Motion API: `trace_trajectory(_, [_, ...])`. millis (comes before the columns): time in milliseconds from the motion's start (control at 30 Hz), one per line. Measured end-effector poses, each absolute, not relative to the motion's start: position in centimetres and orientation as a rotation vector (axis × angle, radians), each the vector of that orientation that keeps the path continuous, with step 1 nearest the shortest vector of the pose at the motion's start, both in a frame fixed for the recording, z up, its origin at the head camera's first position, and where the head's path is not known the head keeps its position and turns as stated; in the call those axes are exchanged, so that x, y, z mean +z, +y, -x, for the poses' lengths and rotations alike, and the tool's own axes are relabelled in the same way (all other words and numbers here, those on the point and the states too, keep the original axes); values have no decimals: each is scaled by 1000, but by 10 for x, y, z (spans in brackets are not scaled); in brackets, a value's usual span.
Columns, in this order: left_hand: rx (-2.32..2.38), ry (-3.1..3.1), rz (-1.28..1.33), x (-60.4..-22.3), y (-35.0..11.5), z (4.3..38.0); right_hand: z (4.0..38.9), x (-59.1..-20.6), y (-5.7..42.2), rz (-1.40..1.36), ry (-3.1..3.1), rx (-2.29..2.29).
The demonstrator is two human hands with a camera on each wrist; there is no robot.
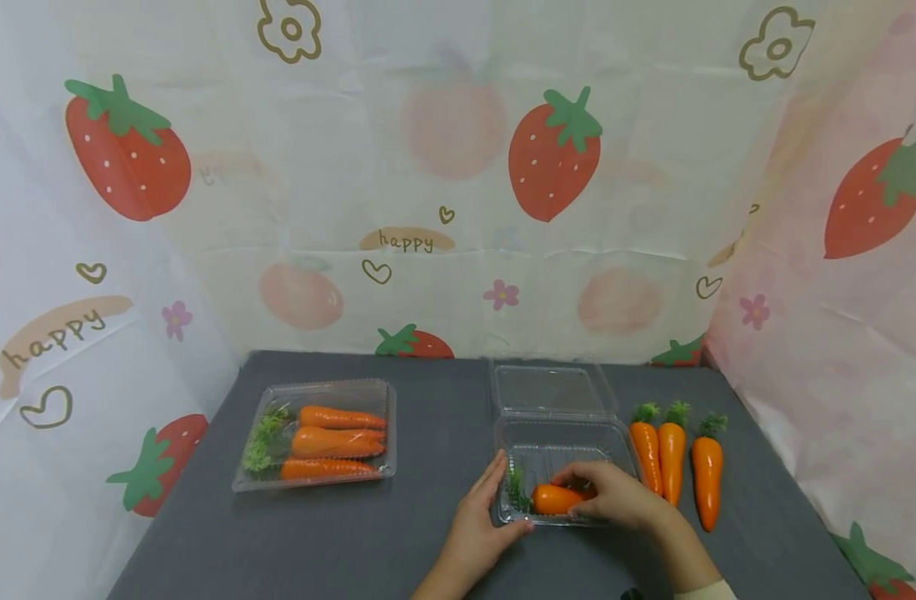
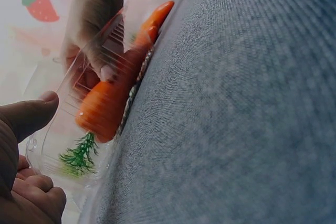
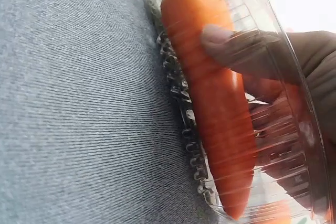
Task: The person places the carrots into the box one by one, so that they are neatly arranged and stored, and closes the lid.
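An open clear plastic box point(image 1: 570, 423) stands right of the middle, its hinged lid point(image 1: 551, 389) folded back. Inside, along the front wall, lies an orange carrot point(image 1: 552, 500) with a green tuft at its left end. My right hand point(image 1: 615, 496) reaches into the box and grips this carrot; the right wrist view shows the thumb on its side through the clear wall. At the box's front left corner, my left hand point(image 1: 476, 525) holds the box, fingers along the left side and thumb at the front edge. Part of the carrot is hidden by the right hand.
Three carrots point(image 1: 707, 479) with green tops lie right of the box, tips toward the front. On the left sits a closed clear box point(image 1: 390, 417) with three carrots inside. The dark grey table point(image 1: 315, 542) is enclosed by strawberry-printed curtains point(image 1: 337, 167).
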State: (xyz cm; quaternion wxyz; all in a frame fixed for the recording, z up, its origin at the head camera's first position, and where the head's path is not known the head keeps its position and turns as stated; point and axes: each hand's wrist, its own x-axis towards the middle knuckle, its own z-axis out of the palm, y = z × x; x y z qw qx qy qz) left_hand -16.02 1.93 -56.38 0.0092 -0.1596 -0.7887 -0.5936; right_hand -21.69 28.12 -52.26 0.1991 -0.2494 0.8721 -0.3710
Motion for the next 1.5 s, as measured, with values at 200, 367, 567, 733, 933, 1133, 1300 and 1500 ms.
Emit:
trace_trajectory(200, [-1858, -2452, 504, -563, 19, 160, 222, -522, 282, 694, 2372, -1064])
trace_trajectory(367, [-1864, -2455, 503, -564, 19, 161, 223, -523, 283, 660, 2297, -1138])
trace_trajectory(567, [-1870, -2452, 502, -565, 19, 161, 222, -522, 285, 628, 2249, -1245])
trace_trajectory(733, [-1857, -2454, 506, -564, 20, 161, 220, -519, 287, 634, 2287, -1300])
trace_trajectory(933, [-1862, -2460, 499, -565, 20, 161, 217, -517, 288, 675, 2347, -1356])
trace_trajectory(1133, [-1873, -2446, 497, -567, 20, 162, 211, -509, 294, 591, 2372, -1468])
trace_trajectory(1300, [-1868, -2446, 503, -567, 20, 162, 206, -501, 303, 506, 2439, -1515])
trace_trajectory(1500, [-1857, -2456, 506, -567, 20, 162, 201, -495, 315, 440, 2645, -1498])
